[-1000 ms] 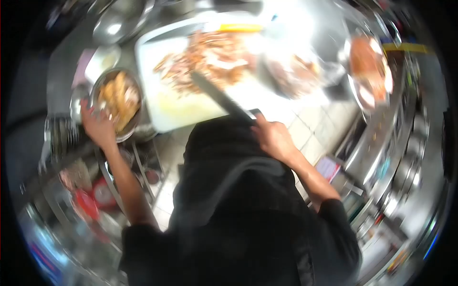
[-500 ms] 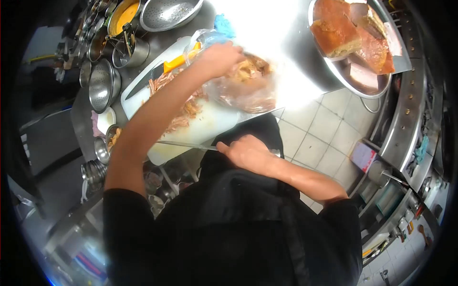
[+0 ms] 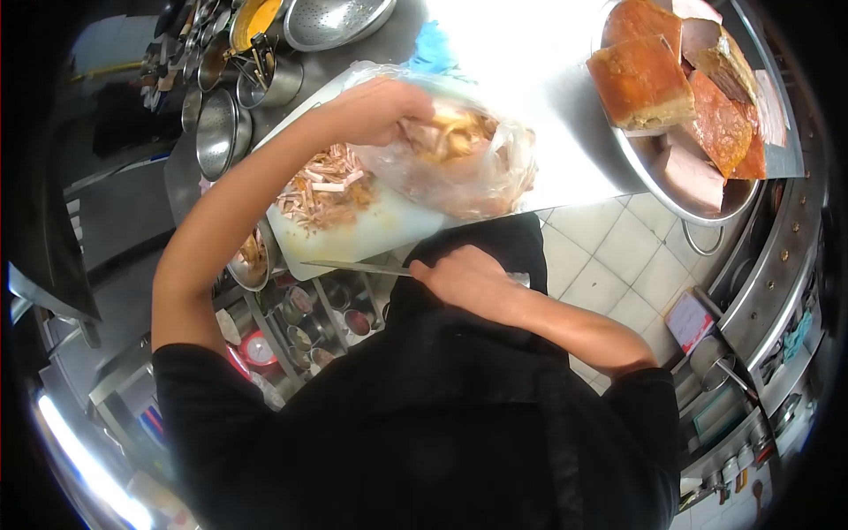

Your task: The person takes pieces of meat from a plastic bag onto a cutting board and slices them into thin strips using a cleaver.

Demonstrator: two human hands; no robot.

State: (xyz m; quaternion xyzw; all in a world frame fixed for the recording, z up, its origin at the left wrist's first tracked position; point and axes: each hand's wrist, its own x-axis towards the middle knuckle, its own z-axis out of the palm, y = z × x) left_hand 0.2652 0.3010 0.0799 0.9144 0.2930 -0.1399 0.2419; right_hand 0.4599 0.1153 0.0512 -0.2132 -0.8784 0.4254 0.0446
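My left hand (image 3: 382, 108) is at the upper left of a clear plastic bag (image 3: 503, 181), its fingers closed on the bag's edge. Inside the bag lie pale and golden-brown pieces of food (image 3: 458, 137), probably meat. Low in front of the black apron, my right hand (image 3: 464, 281) is wrapped round a knife, whose blade (image 3: 353, 267) points left past the near edge of the cutting board (image 3: 397, 223). Shredded meat (image 3: 327, 187) lies on the board, left of the bag and partly behind my left forearm.
At the right, a large metal bowl (image 3: 625, 157) holds several big blocks of browned, skin-on meat (image 3: 643, 84). Colanders (image 3: 221, 132), a pot of orange liquid (image 3: 258, 22) and a utensil pot (image 3: 281, 84) stand at the upper left. A blue cloth or bag (image 3: 435, 49) lies behind the plastic bag.
The view has shifted, so the table things sit farther right. My left hand has drawn back left to the bag's edge, showing more of the contents. The yellow handle is now hidden.
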